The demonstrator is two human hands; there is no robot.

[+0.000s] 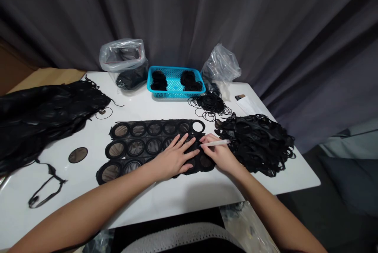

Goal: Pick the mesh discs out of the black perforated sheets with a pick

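A black sheet (150, 140) with rows of thick dark rings lies flat on the table; most rings enclose a sheer dark disc, while the one at the top right corner shows white through it. My left hand (174, 157) presses on the sheet with its fingers spread. Close beside it, at the sheet's right end, my right hand (220, 154) is closed around a slim white pen-like tool (217, 143). The tool's tip is hidden by my fingers, so its exact kind is unclear. A loose dark disc (78, 155) lies left of the sheet.
Cut black scraps (260, 143) are heaped at right, and more black material (50, 111) is piled at left. Behind stand a blue basket (176, 94) of black rings, a plastic bag (122, 62) and another bag (221, 64). Thin loose rings (210, 103) lie in front.
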